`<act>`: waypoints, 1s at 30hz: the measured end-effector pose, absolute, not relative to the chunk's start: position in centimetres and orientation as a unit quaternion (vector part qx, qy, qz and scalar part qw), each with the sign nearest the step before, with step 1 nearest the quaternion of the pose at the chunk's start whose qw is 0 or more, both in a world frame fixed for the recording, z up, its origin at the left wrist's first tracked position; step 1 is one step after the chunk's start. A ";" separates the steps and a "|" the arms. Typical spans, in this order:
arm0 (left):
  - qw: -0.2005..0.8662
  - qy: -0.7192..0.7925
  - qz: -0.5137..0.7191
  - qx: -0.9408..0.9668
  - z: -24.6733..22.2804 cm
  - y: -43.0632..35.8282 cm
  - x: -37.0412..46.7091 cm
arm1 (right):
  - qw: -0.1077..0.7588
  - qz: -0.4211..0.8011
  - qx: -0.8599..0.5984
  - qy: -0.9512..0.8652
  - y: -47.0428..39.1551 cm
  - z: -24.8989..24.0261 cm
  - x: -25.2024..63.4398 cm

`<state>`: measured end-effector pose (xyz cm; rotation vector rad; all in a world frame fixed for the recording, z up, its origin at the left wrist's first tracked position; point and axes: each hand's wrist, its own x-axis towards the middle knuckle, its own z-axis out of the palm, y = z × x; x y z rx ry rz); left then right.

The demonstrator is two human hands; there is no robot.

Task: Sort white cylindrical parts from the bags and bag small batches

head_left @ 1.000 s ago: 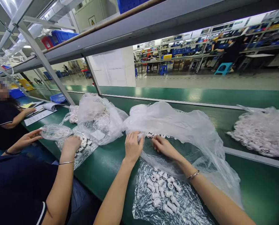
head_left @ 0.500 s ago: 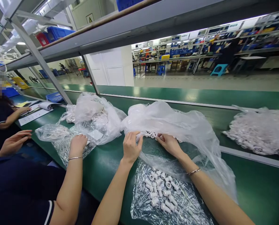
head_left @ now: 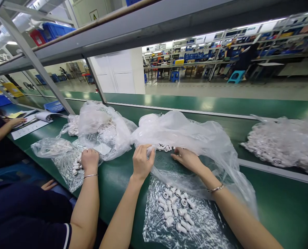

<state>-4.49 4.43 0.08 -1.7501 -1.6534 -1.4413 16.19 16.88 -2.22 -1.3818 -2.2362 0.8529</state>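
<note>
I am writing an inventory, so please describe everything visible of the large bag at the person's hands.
The large bag is thin, whitish, see-through film, apparently soft plastic. It lies crumpled on the green table, its open mouth facing the person. Small white parts show at the mouth. The left hand touches its left edge; the right hand is at the mouth. Its near part overlaps a crinkled clear sheet.

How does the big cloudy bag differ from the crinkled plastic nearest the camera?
The cloudy bag billows up in loose folds, while the crinkled plastic lies fairly flat. The cloudy bag looks milky and soft; the crinkled plastic is clearer and glitters with creases. The left hand is at the cloudy bag's edge, but no hand touches the crinkled plastic. Small white pieces show at both.
</note>
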 end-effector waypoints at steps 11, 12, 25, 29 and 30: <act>0.159 -0.586 -0.509 -0.609 0.2 4.4 -4.4 | 0.135 0.263 -0.477 -0.828 16.3 -1.2 14.4; 0.160 -0.586 -0.507 -0.611 0.2 4.4 -4.4 | 0.149 0.250 -0.490 -0.822 16.4 -1.5 14.0; 0.151 -0.591 -0.502 -0.613 0.0 4.9 -4.6 | 0.178 0.382 -0.461 -0.781 16.5 -1.1 13.7; 0.177 -0.603 -0.485 -0.609 0.2 5.0 -4.6 | 0.074 0.558 -0.395 -0.726 14.5 2.0 14.5; 0.175 -0.600 -0.489 -0.609 0.2 5.1 -4.6 | 0.032 0.563 -0.369 -0.739 13.8 2.5 14.5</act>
